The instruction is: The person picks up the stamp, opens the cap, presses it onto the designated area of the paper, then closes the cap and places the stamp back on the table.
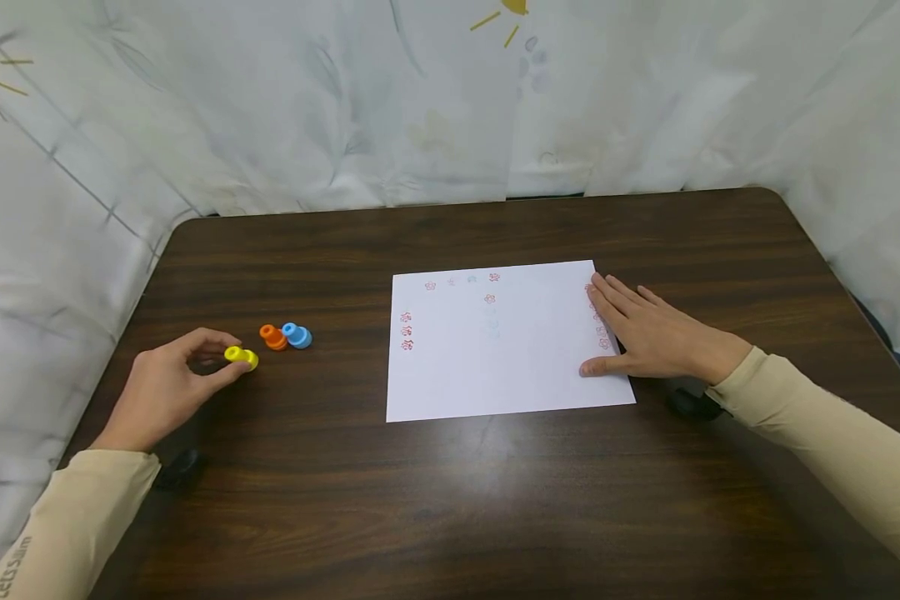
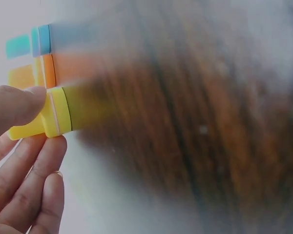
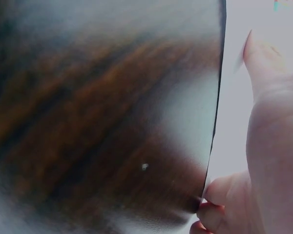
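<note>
My left hand pinches a yellow stamp between thumb and fingers at the table's left side. The same yellow stamp shows close up in the left wrist view, standing on the wood. Just beyond it are an orange stamp and a light-blue stamp, side by side. My right hand lies with straight fingers on the right edge of a white sheet of paper. Small red and faint blue prints mark the sheet's top, left and right parts; the hand partly covers those at right.
The dark wooden table has rounded far corners. White patterned curtains hang behind it and at both sides. Dark objects sit under each wrist, one below the right cuff.
</note>
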Demonstrator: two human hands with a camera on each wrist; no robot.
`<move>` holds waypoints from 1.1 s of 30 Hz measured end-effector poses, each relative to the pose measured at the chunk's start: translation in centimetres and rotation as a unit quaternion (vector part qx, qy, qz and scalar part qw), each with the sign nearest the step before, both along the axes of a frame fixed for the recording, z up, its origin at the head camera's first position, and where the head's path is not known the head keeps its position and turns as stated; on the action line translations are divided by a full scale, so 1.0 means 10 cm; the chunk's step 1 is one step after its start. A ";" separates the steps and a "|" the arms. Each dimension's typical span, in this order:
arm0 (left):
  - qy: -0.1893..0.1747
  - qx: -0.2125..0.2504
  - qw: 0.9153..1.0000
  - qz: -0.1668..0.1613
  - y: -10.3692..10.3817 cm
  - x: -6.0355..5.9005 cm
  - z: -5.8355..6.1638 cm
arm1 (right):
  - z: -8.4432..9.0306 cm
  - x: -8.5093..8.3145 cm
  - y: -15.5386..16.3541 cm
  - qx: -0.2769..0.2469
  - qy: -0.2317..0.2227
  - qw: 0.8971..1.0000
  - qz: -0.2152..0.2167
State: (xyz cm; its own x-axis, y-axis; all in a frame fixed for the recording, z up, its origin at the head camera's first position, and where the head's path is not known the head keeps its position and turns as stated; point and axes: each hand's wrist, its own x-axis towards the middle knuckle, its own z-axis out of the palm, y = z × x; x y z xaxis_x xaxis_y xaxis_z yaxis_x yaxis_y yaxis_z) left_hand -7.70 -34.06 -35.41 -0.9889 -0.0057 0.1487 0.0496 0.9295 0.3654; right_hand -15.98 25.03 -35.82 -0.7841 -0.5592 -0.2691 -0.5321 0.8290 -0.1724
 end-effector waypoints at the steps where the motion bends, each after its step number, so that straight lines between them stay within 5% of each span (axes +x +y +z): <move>1: -0.001 0.000 1.000 0.001 0.00 0.00 0.00 | 0.00 0.00 0.00 0.000 0.000 1.000 0.000; 11: 0.001 -0.004 1.000 -0.002 -0.03 -0.01 0.05 | 0.03 0.01 -0.02 -0.001 -0.002 1.000 -0.001; 20: -0.035 -0.010 0.999 -0.006 0.02 -0.02 0.12 | 0.02 0.01 -0.02 0.000 -0.002 1.000 -0.004; 33: 0.045 0.029 0.998 -0.016 0.19 0.04 0.30 | 0.03 0.02 -0.02 0.000 -0.008 1.000 -0.005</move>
